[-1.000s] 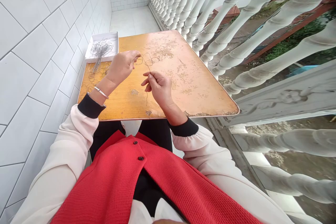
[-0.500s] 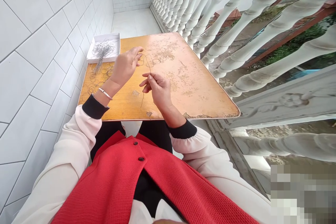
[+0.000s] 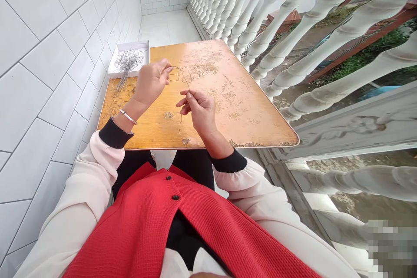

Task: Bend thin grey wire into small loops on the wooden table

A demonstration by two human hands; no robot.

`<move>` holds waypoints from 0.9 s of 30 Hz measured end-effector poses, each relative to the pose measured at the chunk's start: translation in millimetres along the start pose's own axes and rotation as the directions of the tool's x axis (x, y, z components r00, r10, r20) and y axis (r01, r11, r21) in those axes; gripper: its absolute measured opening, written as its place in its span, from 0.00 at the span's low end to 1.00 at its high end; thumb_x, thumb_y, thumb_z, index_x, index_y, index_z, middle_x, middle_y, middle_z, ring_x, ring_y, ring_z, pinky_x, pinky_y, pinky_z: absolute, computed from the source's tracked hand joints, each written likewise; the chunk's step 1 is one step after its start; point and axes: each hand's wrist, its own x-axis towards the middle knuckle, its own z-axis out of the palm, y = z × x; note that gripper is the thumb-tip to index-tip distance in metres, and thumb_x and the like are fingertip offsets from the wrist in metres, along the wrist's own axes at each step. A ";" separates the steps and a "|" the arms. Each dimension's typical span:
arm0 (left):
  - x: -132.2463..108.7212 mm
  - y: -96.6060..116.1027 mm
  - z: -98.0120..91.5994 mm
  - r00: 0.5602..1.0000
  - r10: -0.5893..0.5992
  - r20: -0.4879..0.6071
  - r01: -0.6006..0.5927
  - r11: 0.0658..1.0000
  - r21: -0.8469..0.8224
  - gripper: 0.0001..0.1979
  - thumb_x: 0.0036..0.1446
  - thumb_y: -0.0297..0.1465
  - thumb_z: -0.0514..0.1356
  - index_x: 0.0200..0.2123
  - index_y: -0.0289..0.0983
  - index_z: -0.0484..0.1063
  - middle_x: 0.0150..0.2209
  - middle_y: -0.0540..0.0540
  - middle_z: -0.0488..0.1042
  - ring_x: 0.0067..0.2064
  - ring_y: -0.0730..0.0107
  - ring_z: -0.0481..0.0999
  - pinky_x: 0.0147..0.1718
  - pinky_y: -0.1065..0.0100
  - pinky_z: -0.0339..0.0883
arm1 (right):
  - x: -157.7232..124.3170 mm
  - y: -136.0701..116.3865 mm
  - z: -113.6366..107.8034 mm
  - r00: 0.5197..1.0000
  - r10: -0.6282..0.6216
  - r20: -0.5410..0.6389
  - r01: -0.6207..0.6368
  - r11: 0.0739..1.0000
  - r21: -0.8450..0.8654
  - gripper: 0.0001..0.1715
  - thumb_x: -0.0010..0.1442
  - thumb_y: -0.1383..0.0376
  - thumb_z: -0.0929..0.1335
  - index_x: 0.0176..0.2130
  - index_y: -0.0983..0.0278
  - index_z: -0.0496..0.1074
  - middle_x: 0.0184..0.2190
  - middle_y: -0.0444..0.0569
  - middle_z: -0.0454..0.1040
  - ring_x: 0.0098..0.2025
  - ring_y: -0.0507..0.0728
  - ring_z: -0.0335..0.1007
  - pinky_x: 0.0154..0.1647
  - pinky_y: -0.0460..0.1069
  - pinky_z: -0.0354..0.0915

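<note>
My right hand (image 3: 200, 108) pinches a thin dark strand (image 3: 180, 124), like thread or fine wire, between thumb and forefinger. One end of it dangles below the fingers toward the table's near edge. From the pinch the strand rises and bends over to my left hand (image 3: 152, 81), whose fingertips are closed on it. Curled loops (image 3: 195, 76) of similar strand lie on the tabletop just beyond both hands; whether they join the held piece I cannot tell. A silver-coloured bracelet (image 3: 128, 117) circles my left wrist.
A shallow white box (image 3: 114, 71) at the table's far left holds a tangle of dark strands (image 3: 128, 60), some hanging over its front. More loops (image 3: 112, 110) lie along the left edge. The worn wooden table (image 3: 247, 108) stands between a tiled wall (image 3: 61, 82) and a white balustrade (image 3: 306, 69).
My left hand has drawn slightly left and its spread fingers have closed on the strand. My right hand, still pinching, has shifted a little to the right.
</note>
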 end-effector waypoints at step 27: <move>-85.3 -29.1 14.4 0.819 0.522 0.240 -0.572 0.775 0.269 0.15 0.70 0.33 0.53 0.46 0.46 0.81 0.47 0.45 0.82 0.46 0.70 0.81 0.45 0.68 0.76 | 22.2 -12.7 -8.8 0.956 0.283 0.079 -0.294 0.923 0.246 0.08 0.68 0.66 0.66 0.42 0.63 0.75 0.32 0.44 0.82 0.23 0.44 0.71 0.25 0.40 0.69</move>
